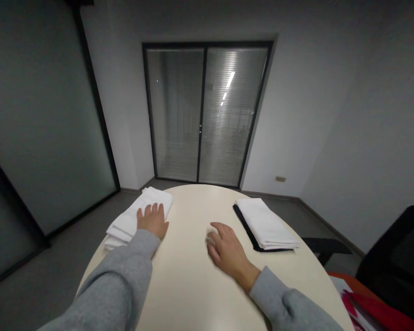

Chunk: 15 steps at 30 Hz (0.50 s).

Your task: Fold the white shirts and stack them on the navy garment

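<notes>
the left hand (152,222) lies palm down, its fingers spread a little and stretched out, on a stack of folded white cloths (126,218). it is not gripping the stack, only covering its right side; the cloths reach out to the left of the hand and a little beyond its fingertips, with several layered edges showing near the wrist.

the right hand (227,250) is half open, fingers loosely curled and pointing toward the left hand. it has hold of nothing that shows, though its fingertips are blurred, and i cannot tell whether it touches the round cream table (186,280) under it. to the right of this hand, just apart from it, lies a folded white cloth (265,223), set on top of a black cloth (247,230) whose dark border shows on the side nearest the hand and along the near edge.

bare tabletop lies between the two hands. grey sleeves (124,271) cover both forearms. well beyond the hands is a glass door (175,115) with blinds, and far right of the right hand, a black chair (396,257).
</notes>
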Each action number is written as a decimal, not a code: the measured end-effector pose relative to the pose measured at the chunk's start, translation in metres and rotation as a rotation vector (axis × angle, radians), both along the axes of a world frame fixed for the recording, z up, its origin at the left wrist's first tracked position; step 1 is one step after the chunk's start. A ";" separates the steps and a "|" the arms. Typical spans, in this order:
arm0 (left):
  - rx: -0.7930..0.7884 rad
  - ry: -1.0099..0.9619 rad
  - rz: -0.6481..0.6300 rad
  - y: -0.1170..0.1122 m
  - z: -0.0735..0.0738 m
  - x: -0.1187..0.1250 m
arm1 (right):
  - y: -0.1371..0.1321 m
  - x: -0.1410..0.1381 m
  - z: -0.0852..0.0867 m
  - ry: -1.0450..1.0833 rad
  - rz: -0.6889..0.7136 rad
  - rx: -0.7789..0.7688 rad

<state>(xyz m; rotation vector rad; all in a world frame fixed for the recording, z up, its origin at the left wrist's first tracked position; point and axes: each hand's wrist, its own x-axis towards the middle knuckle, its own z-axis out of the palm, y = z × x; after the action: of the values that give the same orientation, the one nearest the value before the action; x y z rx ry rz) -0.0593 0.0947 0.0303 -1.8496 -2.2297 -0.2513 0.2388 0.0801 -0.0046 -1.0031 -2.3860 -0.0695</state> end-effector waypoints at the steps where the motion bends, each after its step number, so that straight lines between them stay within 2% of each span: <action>1: -0.021 0.017 0.035 0.001 -0.002 -0.013 | -0.002 -0.004 -0.005 0.007 0.032 -0.091; 4: -0.040 0.013 0.023 0.001 -0.009 -0.029 | 0.000 -0.003 -0.012 0.023 0.051 -0.212; 7: -0.044 -0.073 -0.006 -0.001 -0.002 -0.028 | 0.003 0.006 -0.010 0.033 0.049 -0.240; 11: -0.048 -0.144 0.015 0.000 0.026 -0.037 | -0.001 0.010 -0.007 0.073 0.058 -0.269; 15: 0.073 -0.245 0.043 0.002 0.070 -0.055 | -0.002 0.007 -0.008 0.200 0.063 -0.310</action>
<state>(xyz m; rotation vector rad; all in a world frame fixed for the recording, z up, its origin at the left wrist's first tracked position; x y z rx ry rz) -0.1140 0.0965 0.1001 -1.8158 -2.3791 -0.5716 0.2456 0.0777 -0.0123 -1.0175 -2.2824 0.4161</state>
